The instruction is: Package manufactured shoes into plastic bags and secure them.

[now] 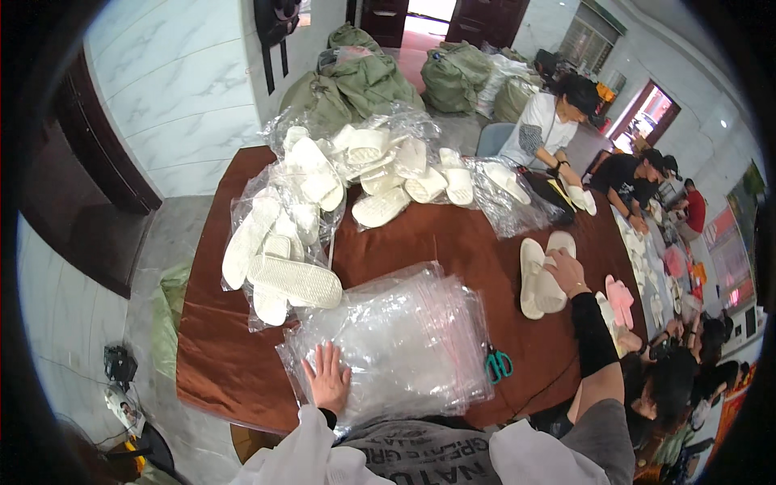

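Note:
My left hand (329, 378) lies flat, fingers spread, on the near left part of a stack of clear plastic bags (396, 339). To the right, my right hand (568, 272) grips a white slipper (552, 293), its fingers curled over the upper part. A second white slipper (530, 279) lies alongside it on the brown-covered table (380, 246). Teal-handled scissors (499, 365) rest by the right edge of the bag stack, their blades hidden.
Several white slippers (295, 281), many in clear bags, are heaped across the table's left and far side. Pink slippers (619, 301) lie at the right edge. Across the table a person (533, 133) handles slippers. Green sacks (368, 81) stand behind; other people work at the right.

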Motion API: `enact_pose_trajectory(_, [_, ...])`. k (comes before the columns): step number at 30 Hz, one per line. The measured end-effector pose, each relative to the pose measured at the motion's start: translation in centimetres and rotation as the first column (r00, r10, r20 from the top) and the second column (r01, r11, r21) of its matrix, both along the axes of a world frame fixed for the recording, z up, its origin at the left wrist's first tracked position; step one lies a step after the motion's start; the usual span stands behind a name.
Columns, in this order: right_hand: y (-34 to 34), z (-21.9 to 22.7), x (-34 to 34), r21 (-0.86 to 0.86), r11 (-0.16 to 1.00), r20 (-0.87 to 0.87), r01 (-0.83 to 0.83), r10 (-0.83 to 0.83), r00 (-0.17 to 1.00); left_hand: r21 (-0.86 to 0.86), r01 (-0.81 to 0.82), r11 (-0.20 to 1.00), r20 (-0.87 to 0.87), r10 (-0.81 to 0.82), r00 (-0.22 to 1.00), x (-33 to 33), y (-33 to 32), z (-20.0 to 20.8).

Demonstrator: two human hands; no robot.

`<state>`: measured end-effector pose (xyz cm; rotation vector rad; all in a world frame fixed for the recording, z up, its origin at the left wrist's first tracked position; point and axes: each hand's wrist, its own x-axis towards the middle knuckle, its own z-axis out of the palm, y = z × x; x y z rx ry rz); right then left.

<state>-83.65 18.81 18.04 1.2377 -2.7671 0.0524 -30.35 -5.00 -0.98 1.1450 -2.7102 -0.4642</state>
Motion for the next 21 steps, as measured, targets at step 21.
enact_pose_trajectory(21, [-46.8,-0.9,1.3,-0.328,0.812,-0.199,-0.482,0.44,0.876,0.125,0.0,0.992,0.067,-0.008,0.998,0.3,-0.4,0.3])
